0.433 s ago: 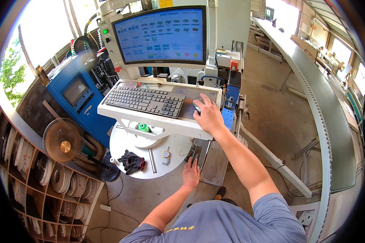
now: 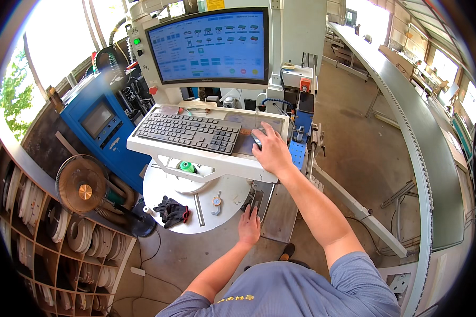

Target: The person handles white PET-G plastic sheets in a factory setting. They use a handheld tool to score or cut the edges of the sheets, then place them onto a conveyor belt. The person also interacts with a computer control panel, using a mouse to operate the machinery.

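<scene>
My right hand [image 2: 272, 150] rests curled over a dark computer mouse [image 2: 256, 138] on the white keyboard shelf [image 2: 195, 161], just right of a dark grey keyboard [image 2: 189, 132]. A monitor [image 2: 209, 46] with a blue screen of icons stands behind the shelf. My left hand [image 2: 249, 224] lies flat, fingers together, on the rim of the white round table [image 2: 158, 187] below the shelf. It holds nothing.
On the round table lie black gloves [image 2: 171, 211], a small gauge [image 2: 216, 202] and a green roll [image 2: 187, 167]. A blue machine cabinet [image 2: 103, 124] and a fan [image 2: 81, 185] stand at left, above wooden shelves of coiled stock [image 2: 53, 238]. A long conveyor frame [image 2: 423, 142] runs at right.
Both hands stay in the same places, the right on the mouse and the left on the table rim. The view has shifted only slightly.
</scene>
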The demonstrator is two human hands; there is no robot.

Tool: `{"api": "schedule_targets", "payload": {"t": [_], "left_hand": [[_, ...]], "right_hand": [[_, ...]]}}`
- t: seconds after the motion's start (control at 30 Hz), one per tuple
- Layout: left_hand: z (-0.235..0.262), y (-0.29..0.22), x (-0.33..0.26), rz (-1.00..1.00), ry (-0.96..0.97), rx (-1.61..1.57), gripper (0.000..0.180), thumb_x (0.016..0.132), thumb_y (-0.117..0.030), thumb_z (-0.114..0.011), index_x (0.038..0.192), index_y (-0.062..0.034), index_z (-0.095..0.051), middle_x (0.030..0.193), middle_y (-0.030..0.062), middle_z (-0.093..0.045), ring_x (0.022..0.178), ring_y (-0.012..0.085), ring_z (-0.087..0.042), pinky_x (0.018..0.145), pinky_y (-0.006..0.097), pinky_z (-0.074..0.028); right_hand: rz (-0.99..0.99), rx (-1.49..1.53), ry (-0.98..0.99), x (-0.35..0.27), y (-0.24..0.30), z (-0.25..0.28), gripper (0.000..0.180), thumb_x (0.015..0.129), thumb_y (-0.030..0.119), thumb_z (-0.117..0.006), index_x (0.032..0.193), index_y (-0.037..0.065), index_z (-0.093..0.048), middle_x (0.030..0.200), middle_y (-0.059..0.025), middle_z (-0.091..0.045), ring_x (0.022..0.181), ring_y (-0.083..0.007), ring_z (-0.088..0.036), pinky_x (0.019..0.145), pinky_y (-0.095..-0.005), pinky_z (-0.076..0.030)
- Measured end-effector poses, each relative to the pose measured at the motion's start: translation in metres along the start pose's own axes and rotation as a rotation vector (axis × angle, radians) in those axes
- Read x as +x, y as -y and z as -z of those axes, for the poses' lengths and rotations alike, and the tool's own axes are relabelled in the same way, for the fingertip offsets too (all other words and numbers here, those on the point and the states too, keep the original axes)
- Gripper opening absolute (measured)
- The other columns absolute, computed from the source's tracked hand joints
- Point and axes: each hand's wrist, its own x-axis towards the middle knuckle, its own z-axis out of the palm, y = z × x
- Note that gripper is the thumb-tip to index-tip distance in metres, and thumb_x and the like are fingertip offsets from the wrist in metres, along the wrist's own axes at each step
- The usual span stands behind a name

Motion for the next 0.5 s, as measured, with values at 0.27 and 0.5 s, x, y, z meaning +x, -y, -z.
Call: {"api": "schedule_targets", "payload": {"t": [0.27,0.5], "left_hand": [[0.0001,0.0000,0.0002,-0.005,0.003,0.002,0.040,0.095,-0.018,-0.053,0.132,-0.0037,-0.053,0.142,0.0219,-0.046,0.115,0.0396,-0.053,0.097,0.046,-0.046],[0.0005,-0.0004,0.0001,0.002,0.007,0.000,0.040,0.095,-0.017,-0.053,0.132,-0.0034,-0.053,0.142,0.0221,-0.046,0.115,0.0398,-0.053,0.097,0.046,-0.046]], "right_hand": [[-0.005,-0.001,-0.002,-0.0002,-0.0004,-0.0012,0.041,0.086,0.020,-0.060,0.125,0.007,-0.062,0.143,-0.0195,-0.044,0.124,-0.0359,-0.050,0.104,-0.0427,-0.044],[-0.002,0.000,-0.009,-0.0002,-0.0001,-0.0011,0.040,0.085,0.019,-0.060,0.124,0.007,-0.063,0.142,-0.0193,-0.045,0.123,-0.0356,-0.051,0.103,-0.0428,-0.045]]}}
